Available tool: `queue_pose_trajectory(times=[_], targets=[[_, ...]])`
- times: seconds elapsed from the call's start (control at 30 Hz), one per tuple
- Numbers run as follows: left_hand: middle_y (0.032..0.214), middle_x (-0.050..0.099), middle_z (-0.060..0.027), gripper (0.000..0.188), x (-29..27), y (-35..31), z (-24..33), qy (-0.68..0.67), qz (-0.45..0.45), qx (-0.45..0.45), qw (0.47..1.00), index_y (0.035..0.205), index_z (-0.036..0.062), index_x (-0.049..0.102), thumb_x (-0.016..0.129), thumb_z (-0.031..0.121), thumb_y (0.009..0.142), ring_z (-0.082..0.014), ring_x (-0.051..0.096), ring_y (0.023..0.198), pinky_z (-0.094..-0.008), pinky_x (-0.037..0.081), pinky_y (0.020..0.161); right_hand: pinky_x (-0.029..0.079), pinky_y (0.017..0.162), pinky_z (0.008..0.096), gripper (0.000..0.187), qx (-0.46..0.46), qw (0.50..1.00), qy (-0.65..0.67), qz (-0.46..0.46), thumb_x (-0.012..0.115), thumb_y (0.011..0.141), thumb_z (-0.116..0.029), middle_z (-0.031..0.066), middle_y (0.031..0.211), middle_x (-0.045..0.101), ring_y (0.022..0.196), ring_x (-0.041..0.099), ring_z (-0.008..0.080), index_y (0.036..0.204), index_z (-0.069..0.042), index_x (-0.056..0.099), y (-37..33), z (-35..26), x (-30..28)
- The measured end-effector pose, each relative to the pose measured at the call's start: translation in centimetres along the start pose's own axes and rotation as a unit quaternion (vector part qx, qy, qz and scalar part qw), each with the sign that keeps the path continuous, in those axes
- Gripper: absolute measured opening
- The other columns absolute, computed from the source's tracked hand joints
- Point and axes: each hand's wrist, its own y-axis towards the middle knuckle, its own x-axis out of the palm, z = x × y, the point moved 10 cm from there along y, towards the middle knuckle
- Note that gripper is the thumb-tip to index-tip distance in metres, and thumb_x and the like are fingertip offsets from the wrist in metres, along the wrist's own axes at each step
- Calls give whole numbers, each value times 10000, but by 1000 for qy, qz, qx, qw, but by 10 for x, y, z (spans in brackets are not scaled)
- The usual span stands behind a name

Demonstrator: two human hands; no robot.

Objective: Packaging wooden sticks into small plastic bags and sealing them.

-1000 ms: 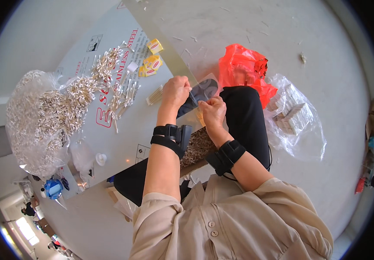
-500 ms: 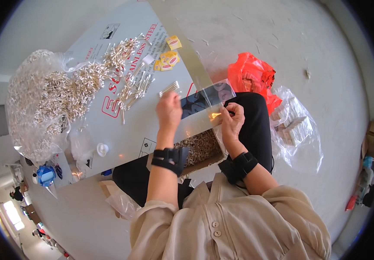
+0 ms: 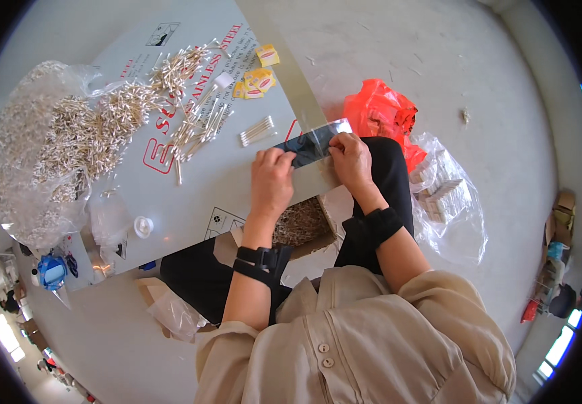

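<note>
A flat, glossy dark strip (image 3: 310,143) with clear plastic at its right end lies at the table's near right edge. My right hand (image 3: 351,160) pinches the plastic near that end. At its lower left corner, my left hand (image 3: 272,180) has its fingers closed on the edge. Just beyond, a small row of cotton swabs (image 3: 257,131) lies side by side. A loose group of swabs (image 3: 197,131) is spread farther left. Below my hands, an open cardboard box (image 3: 304,225) holds many thin sticks or swabs.
A big clear bag (image 3: 18,148) spills swabs across the film-covered table (image 3: 190,195) at left. Small yellow packets (image 3: 259,81) and a white cap (image 3: 143,227) lie there too. On the floor at right are a red plastic bag (image 3: 375,111) and a clear bag of white packs (image 3: 442,195).
My left hand has come down and right from beside the swab row to the dark strip's corner. My right hand has moved slightly up along the strip. The view has shifted a little.
</note>
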Motion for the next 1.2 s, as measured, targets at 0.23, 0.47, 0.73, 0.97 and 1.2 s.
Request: queue_pose_trajectory(times=[0.23,0.47,0.73,0.97,1.2], targets=[[896,584,-100,310,29,24,15,5,28,-26,999,1110,13,626,627,20,800,-253,588,817,-357,486,669,501,682,407,199,66,998,-20,13,741,689,-92,139,818,631,772,637,329,847,-32,636,6,17,-1],[658,542,-71,404,95,-1,-17,-612,-18,-500,612,1233,-54,496,550,-2,837,-105,427,408,-257,294,355,501,683,386,222,124,991,53,10,749,670,-101,140,820,634,762,640,296,837,-14,630,-6,35,2],[590,541,-19,151,94,7,-24,-384,-124,-429,809,1011,19,617,594,54,866,-70,427,413,-235,285,340,481,608,300,182,106,990,92,25,736,674,-38,98,724,610,634,579,178,808,14,624,-5,37,1],[728,663,-205,197,82,27,-26,-55,-84,-323,941,730,-11,665,724,177,735,-354,672,726,-411,527,681,503,661,377,177,104,990,91,1,724,670,-66,151,804,643,741,642,307,798,-6,617,-9,37,3],[735,657,-219,181,86,12,-49,-119,-176,-345,914,724,-11,663,691,161,770,-362,667,753,-413,521,689,500,662,394,178,100,990,102,-19,713,694,-76,159,778,626,737,634,320,821,-8,608,-20,28,1]])
